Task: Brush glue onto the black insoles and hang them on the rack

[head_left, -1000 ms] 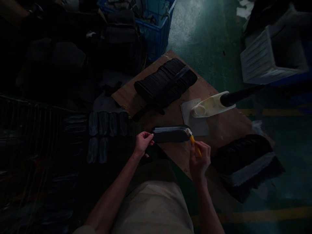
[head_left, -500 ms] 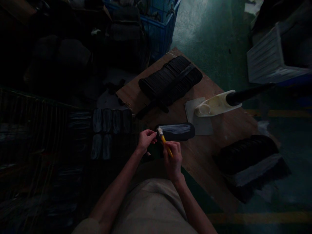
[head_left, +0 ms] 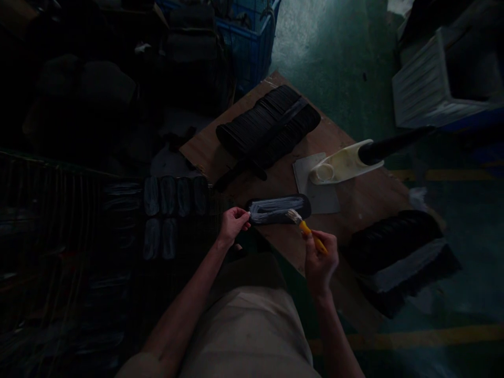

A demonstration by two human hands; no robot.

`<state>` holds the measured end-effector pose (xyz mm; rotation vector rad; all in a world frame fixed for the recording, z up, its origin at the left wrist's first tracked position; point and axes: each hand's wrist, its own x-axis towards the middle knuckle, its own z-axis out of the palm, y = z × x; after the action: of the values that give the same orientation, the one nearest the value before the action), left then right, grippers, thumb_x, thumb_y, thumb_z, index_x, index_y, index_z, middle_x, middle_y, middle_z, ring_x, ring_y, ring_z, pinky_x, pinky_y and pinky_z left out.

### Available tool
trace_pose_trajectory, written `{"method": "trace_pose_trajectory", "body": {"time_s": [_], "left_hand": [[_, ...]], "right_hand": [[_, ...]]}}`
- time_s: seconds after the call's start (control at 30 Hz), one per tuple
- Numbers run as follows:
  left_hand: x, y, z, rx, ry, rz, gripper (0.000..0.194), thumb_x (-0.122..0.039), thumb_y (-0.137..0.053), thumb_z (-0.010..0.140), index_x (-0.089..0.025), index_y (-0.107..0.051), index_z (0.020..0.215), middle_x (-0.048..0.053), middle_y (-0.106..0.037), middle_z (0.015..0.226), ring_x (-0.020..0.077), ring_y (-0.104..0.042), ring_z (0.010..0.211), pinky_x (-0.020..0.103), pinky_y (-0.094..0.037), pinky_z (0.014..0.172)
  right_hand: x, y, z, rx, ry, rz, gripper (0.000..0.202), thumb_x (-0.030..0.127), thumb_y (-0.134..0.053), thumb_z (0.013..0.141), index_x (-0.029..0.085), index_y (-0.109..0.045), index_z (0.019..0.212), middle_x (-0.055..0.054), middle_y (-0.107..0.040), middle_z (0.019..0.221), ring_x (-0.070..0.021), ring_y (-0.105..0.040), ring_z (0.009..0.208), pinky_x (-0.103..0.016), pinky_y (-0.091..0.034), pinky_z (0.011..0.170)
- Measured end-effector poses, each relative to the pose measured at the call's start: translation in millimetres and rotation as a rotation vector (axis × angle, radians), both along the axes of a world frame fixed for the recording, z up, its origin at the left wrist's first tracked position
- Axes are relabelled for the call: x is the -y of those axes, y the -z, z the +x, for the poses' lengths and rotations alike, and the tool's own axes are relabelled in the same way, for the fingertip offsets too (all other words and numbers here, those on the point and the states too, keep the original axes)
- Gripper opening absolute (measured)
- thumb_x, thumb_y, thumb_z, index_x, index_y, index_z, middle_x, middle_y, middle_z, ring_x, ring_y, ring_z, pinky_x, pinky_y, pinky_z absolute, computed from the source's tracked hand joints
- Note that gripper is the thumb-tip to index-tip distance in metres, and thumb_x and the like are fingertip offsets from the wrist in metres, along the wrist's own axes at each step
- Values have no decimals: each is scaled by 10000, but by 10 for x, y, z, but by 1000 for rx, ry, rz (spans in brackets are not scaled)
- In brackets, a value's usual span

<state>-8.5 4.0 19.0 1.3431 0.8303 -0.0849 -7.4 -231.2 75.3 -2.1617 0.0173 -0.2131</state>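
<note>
Pinched left end of dark oblong pad point(head_left: 279, 211), streaked pale on top, between closed fingers of left hand point(head_left: 232, 227); gripped yellow-handled brush point(head_left: 305, 229) in curled fingers of right hand point(head_left: 323, 256), bristle end at pad's right part. Showed pad over edge of wooden bench point(head_left: 354, 202), beside pale sheet point(head_left: 323, 198).

V. dim o/all; glare on floor point(head_left: 311, 39), top ctr; L side near-blk.

Pad point(head_left: 275, 206): left tip partly hidden by left hand point(head_left: 232, 226). Brush point(head_left: 305, 228): handle partly covered by right hand point(head_left: 322, 260). Blue crate point(head_left: 250, 44) cut by top edge. Rack point(head_left: 74, 199), seemingly wire, runs off left edge, contents there lost in dark. Floor speck point(head_left: 364, 77): too small to tell.
</note>
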Motion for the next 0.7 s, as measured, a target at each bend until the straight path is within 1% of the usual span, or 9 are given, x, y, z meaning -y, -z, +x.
{"method": "trace_pose_trajectory", "body": {"time_s": [0.03, 0.1, 0.27, 0.33, 0.4, 0.5, 0.57, 0.63, 0.7], "left_hand": [[1, -5, 0, -3, -2, 5, 337, -401, -766, 611, -131, -587, 700, -5, -594, 547, 108, -565, 433, 184, -395, 371], [3, -17, -2, -11, -4, 19, 351, -419, -768, 606, -131, -592, 705, -2, -600, 563, 109, -567, 436, 186, -394, 372], [-2, -24, -7, -20, 18, 85, 361, -437, -765, 605, -129, -606, 707, 8, -615, 580, 111, -577, 457, 183, -394, 388], [-10, -13, -4, -17, 33, 111, 348, -428, -760, 610, -131, -606, 702, 8, -613, 572, 112, -577, 460, 179, -389, 388], [-20, -2, 1, -11, 54, 133, 333, -419, -756, 615, -134, -605, 699, 4, -608, 560, 112, -572, 457, 176, -381, 384], [-29, -2, 11, -6, 82, 162, 320, -415, -747, 617, -139, -602, 688, -1, -597, 542, 111, -563, 449, 172, -371, 375], [-29, -13, 17, -6, 91, 177, 318, -417, -743, 617, -140, -599, 680, -3, -592, 536, 109, -557, 443, 172, -368, 371], [-27, -29, 23, -8, 95, 185, 317, -418, -739, 616, -140, -599, 678, -4, -590, 536, 108, -554, 441, 171, -368, 370], [-24, -45, 28, -14, 96, 190, 320, -420, -739, 612, -140, -599, 678, -4, -589, 533, 110, -557, 440, 171, -368, 368]], "right_hand": [[13, -12, 8, 30, 0, -44, 116, 263, -590, 893, 192, -595, 985, -41, -552, 932, -186, -566, 858, -347, -493, 763], [-56, -40, -28, 69, -46, -85, 104, 234, -568, 902, 199, -592, 996, -52, -544, 954, -191, -557, 892, -354, -498, 779], [-455, -35, -252, 10, -313, 39, 179, 167, -476, 929, 232, -545, 1080, -68, -538, 1009, -186, -568, 953, -354, -530, 805], [-480, -2, -281, -11, -347, 54, 191, 158, -468, 931, 230, -541, 1091, -69, -535, 1020, -181, -570, 959, -345, -529, 814], [-372, 18, -243, -14, -283, 45, 162, 165, -484, 929, 223, -554, 1063, -63, -536, 1007, -177, -569, 945, -337, -522, 808], [-77, 6, -98, 13, -127, -16, 102, 189, -530, 919, 214, -578, 1006, -48, -539, 975, -171, -560, 904, -325, -505, 789], [101, -9, 9, 52, -57, -72, 84, 196, -555, 911, 208, -588, 987, -40, -539, 959, -166, -554, 887, -321, -495, 789], [203, -12, 85, 85, -27, -126, 87, 197, -564, 906, 203, -590, 989, -40, -536, 955, -164, -551, 879, -319, -493, 785], [210, 0, 107, 99, -23, -176, 103, 196, -547, 910, 204, -584, 1005, -48, -530, 969, -171, -551, 887, -325, -499, 780]]}}
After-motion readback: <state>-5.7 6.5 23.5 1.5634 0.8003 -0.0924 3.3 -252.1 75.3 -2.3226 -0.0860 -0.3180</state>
